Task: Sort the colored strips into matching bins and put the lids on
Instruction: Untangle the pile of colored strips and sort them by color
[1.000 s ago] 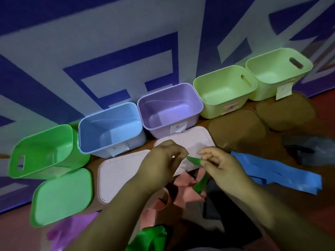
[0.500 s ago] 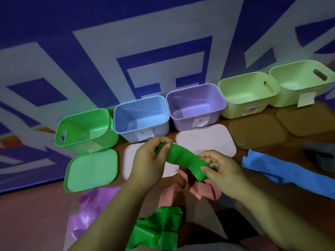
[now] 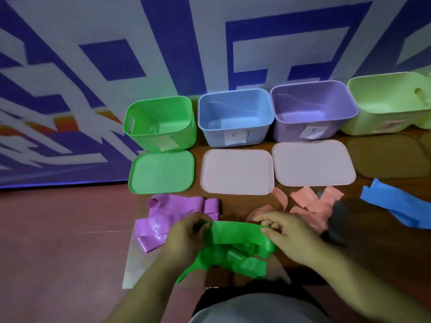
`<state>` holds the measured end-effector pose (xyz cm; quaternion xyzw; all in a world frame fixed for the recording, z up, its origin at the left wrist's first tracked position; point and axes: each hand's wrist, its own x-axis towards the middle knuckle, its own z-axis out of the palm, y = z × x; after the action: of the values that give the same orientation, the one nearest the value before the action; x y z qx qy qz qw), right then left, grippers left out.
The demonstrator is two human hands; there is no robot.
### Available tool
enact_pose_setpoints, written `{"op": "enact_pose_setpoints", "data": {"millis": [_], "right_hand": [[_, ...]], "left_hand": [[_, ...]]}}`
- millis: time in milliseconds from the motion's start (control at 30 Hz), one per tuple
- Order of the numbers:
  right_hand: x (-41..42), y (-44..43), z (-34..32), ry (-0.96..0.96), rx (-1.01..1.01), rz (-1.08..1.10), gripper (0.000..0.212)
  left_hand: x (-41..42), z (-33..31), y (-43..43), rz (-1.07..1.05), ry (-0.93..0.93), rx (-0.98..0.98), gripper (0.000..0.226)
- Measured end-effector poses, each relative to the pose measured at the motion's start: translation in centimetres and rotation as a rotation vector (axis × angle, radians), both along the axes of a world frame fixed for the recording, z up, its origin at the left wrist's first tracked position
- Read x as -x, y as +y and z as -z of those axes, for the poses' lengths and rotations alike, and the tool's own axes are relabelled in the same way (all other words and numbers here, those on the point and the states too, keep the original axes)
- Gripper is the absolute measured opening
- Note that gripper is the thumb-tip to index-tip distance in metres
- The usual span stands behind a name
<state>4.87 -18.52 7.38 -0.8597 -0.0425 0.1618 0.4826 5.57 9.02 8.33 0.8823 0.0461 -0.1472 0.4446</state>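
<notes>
Sorting is in hand: left hand (image 3: pixel 186 231) and right hand (image 3: pixel 286 234) each pinch an end of a green strip (image 3: pixel 235 234) in curled fingers, stretched above the green heap (image 3: pixel 233 259) on the surface (image 3: pixel 231 206). Next, likely, it must go forward-left into the green bin (image 3: pixel 161 122), lid (image 3: pixel 161 171) afterwards.

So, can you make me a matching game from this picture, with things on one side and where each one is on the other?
Things:
1. green strip
2. purple strips
3. blue strips
4. green lid

Places:
A. flat in front of the green bin
B. at the far right edge of the view
C. held between the left hand and the right hand
D. heaped just left of the hands

Pairs: 1-C, 2-D, 3-B, 4-A
</notes>
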Motion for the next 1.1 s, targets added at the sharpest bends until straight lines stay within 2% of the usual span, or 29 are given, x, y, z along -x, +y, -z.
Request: {"op": "enact_pose_setpoints", "data": {"millis": [67,133,200,367,467,633,800,1100], "right_hand": [[0.5,1.3,1.1,0.015,0.065,-0.058,0.038],[1.0,2.4,2.1,0.019,0.16,-0.114,0.028],[1.2,3.7,2.9,0.033,0.205,-0.133,0.026],[1.6,6.4,4.6,0.023,0.336,-0.127,0.028],[2.1,6.6,5.2,0.018,0.403,-0.113,0.029],[2.7,6.0,4.8,-0.012,0.439,-0.087,0.029],[3.0,4.2,3.8,-0.044,0.454,-0.024,0.029],[4.1,-4.2,3.0,-0.063,0.451,0.162,0.029]], "left_hand": [[1.0,1.5,1.7,0.043,0.031,-0.072,0.026],[1.8,2.4,3.1,0.094,0.055,-0.154,0.018],[2.3,2.9,4.1,0.144,0.035,-0.235,0.012],[2.9,4.4,5.5,0.261,-0.006,-0.441,0.018],[3.1,5.2,5.8,0.307,-0.01,-0.489,0.027],[3.1,5.3,5.3,0.32,-0.063,-0.527,0.038],[2.5,4.6,3.4,0.324,-0.085,-0.464,0.04],[0.2,4.1,-4.5,0.449,-0.193,-0.381,0.041]]}}
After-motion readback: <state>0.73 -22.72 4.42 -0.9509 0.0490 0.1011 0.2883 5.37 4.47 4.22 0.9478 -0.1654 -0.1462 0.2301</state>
